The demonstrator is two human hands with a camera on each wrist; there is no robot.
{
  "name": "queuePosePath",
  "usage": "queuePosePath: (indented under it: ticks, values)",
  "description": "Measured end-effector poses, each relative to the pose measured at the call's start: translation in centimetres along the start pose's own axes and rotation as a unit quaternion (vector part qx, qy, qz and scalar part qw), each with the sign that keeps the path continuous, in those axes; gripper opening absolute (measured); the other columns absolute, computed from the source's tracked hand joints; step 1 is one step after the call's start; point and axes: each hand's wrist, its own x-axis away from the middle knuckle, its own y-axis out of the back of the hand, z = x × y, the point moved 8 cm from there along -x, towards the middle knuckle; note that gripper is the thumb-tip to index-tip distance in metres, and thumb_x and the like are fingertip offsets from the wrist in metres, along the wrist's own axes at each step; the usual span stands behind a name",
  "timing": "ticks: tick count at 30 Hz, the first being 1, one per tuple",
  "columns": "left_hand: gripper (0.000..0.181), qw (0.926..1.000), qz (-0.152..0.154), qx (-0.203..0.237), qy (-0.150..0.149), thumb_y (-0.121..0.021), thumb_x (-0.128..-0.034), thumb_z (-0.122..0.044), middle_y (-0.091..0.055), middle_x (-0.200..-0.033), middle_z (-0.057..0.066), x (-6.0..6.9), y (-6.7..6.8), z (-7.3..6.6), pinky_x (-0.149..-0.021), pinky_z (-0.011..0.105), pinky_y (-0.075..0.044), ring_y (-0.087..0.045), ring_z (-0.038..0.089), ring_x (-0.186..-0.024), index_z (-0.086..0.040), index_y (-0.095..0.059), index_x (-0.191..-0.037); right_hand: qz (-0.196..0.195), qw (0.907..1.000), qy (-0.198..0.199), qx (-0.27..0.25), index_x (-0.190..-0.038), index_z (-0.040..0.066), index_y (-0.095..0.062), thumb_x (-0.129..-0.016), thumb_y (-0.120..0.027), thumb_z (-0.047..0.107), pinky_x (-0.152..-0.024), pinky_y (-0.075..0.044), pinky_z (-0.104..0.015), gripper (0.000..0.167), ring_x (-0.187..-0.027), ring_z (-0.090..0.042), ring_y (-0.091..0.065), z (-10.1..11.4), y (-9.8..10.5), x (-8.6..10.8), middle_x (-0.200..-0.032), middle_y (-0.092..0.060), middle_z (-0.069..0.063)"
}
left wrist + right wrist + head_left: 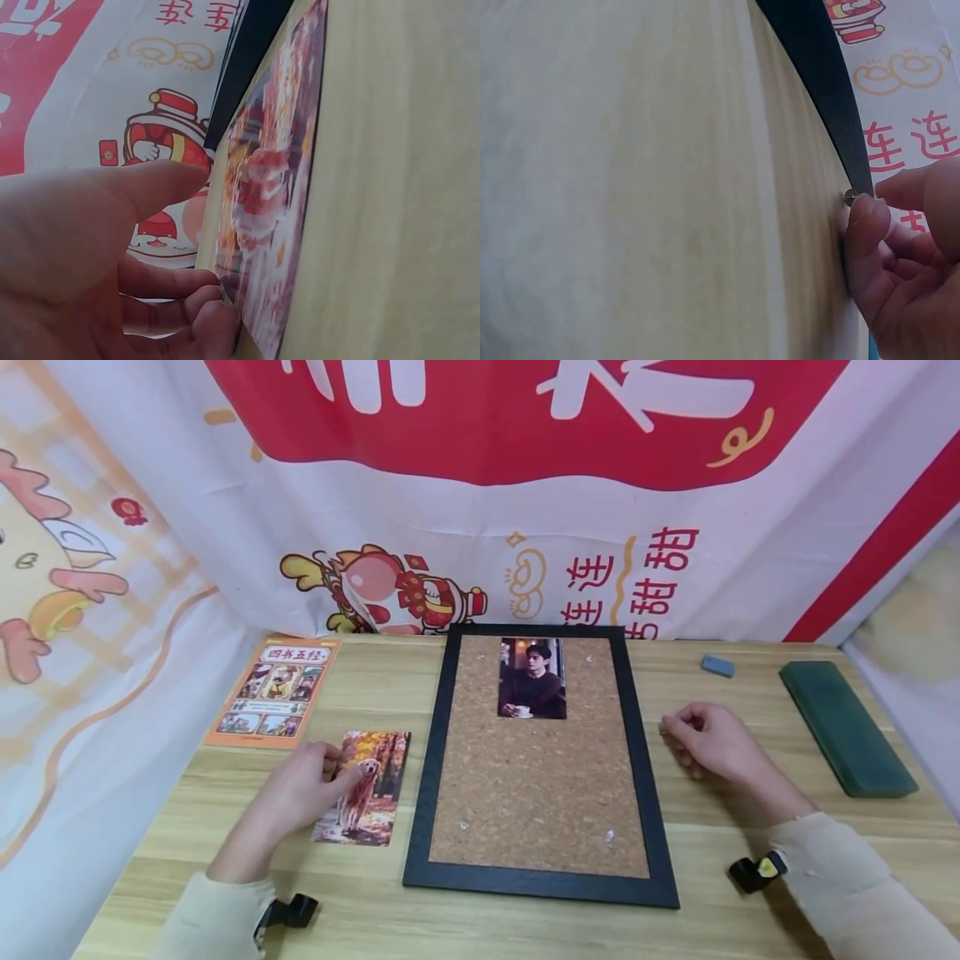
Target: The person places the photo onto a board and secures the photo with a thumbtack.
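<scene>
Left hand point(300, 789): your fingertips touch the left edge of the dog photo point(378, 814), and the thumb reaches over its face; whether they grip it you cannot tell from here.
Dog photo: under your left thumb and out to the right of those fingers, on the tabletop point(360, 910); whether the touched edge is raised is unclear.
Photo's handling: likely light, thin and springy; the glossy face may slide or smudge under your fingers and the corners could crease.
Photo's edge: best held, I judge, by a long side near its middle, thumb above and fingers below.
Right hand point(716, 743): your thumb and forefinger pinch a small metallic piece point(848, 197), perhaps a pin.
Orange booklet point(273, 693): just beyond your left knuckles.
Cork board point(540, 777): between your two hands, its black frame point(540, 883) near the right fingertips and apart from them.
Café photo point(551, 697): on the cork, ahead and left of your right fingers.
Blue block point(717, 667): beyond your right fingers.
Green case point(847, 727): well to their right.
</scene>
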Motion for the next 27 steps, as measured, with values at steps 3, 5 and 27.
queuePosePath:
  ticks: [3, 5, 27]
  values:
    - [0.072, 0.9999, 0.002, -0.009, 0.012, -0.075, -0.0988, -0.052, -0.068, -0.124, 0.028, -0.11, -0.30, -0.08, -0.092, 0.057, -0.060, -0.069, 0.040, -0.108, 0.010, -0.062, -0.133, 0.005, 0.9997, -0.008, 0.023, -0.109, 0.001, -0.065, -0.112, -0.058, 0.040, -0.053, -0.058, -0.036, 0.040, -0.060, -0.022, -0.064, -0.14, 0.10, 0.27, -0.076, -0.065, -0.007]
    - [0.073, 0.9996, 0.000, -0.019, 0.018, -0.077, -0.0965, -0.054, -0.068, -0.118, 0.026, -0.19, -0.44, -0.16, -0.085, 0.052, -0.061, -0.068, 0.037, -0.101, 0.010, -0.063, -0.130, 0.010, 0.9992, -0.017, 0.035, -0.108, 0.002, -0.066, -0.110, -0.061, 0.044, -0.054, -0.058, -0.036, 0.042, -0.061, -0.022, -0.065, -0.28, 0.03, 0.46, -0.075, -0.066, -0.006]
    - [0.067, 0.9994, -0.012, 0.010, 0.030, -0.087, -0.0899, -0.047, -0.058, -0.096, 0.013, -0.29, -0.85, 0.48, -0.063, 0.033, -0.046, -0.051, 0.023, -0.077, 0.004, -0.057, -0.120, 0.004, 0.9984, -0.028, 0.050, -0.118, -0.001, -0.063, -0.109, -0.066, 0.024, -0.055, -0.060, -0.035, 0.026, -0.062, -0.020, -0.065, -0.17, -0.23, 0.30, -0.082, -0.065, -0.009]
